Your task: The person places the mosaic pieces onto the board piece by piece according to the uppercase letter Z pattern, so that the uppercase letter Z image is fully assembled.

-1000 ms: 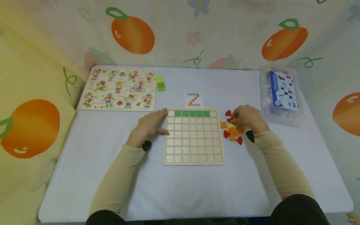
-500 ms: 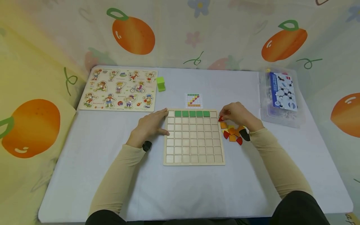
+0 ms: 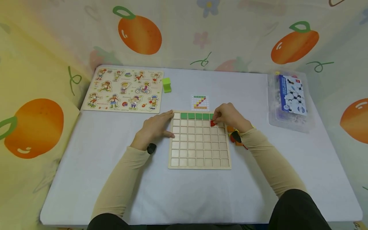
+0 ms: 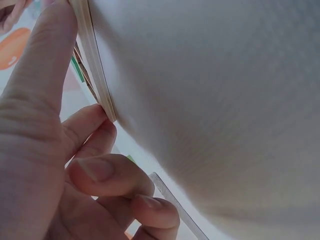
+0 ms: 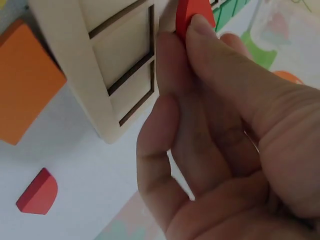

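Observation:
A wooden grid board [image 3: 198,143] lies in the middle of the table, with a line of green square tiles [image 3: 191,116] in its top row. Between thumb and forefinger, my right hand [image 3: 230,117] pinches a red quarter-circle tile [image 5: 196,11] over the second row, near the right side. In the head view the tile sits just below the last green square. My left hand [image 3: 153,129] rests at the board's left side, its thumb [image 4: 45,55] against the edge and a fingertip at the far corner. A small pattern card [image 3: 200,103] lies just beyond the board.
Loose orange tiles [image 3: 231,129] and red tiles [image 5: 40,194] lie right of the board, partly hidden under my right wrist. A picture puzzle board [image 3: 122,91] and green blocks [image 3: 166,85] stand back left. A clear plastic box [image 3: 288,105] is back right.
My right hand has left the loose tiles with a red quarter-circle tile and moved left over the board's second row. My left hand stays at the board's edge.

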{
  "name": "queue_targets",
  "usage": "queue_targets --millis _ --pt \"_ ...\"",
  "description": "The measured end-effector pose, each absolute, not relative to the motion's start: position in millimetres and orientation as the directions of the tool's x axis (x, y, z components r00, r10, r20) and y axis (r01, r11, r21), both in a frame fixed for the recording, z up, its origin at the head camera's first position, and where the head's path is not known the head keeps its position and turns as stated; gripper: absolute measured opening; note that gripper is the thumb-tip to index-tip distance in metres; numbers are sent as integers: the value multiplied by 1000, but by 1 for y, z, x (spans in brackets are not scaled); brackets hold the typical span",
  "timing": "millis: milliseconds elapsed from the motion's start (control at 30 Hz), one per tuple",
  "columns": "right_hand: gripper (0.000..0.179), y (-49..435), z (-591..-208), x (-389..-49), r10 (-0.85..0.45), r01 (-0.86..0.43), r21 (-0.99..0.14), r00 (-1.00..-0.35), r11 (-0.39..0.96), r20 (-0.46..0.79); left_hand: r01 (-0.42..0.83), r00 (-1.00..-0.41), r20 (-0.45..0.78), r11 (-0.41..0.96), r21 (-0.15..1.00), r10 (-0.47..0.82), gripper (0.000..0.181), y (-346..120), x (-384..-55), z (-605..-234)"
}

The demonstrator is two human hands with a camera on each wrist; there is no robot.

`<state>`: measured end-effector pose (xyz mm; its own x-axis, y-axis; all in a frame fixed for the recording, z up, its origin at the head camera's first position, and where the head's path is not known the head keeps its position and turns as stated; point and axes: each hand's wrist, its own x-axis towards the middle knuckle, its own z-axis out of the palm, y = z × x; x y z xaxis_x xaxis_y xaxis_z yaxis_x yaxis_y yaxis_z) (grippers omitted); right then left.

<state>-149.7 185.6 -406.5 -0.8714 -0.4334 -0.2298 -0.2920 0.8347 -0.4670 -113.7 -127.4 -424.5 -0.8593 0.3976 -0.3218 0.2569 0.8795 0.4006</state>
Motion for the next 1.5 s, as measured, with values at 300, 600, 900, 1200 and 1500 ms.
queue_targets --millis 300,600,900,1200,1500 --pt "7 180 -412 -145 -391 -269 -449 -898 852 -204 274 -859 -304 872 405 411 102 -129 -114 -426" --pt "7 193 -406 -138 -351 -241 -437 -917 867 -190 267 -858 -311 872 410 408 102 -128 -114 -427" --pt "14 252 -400 -130 -219 -112 -397 -947 911 -236 273 -858 -309 873 404 411 102 -128 -114 -427" --pt "23 275 -395 -131 -116 -17 -308 -945 951 -307 271 -858 -311 875 401 409 101 -130 -113 -426" --pt "28 280 -393 -134 -87 7 -209 -894 978 -440 275 -855 -314 874 400 413 101 -128 -115 -428"
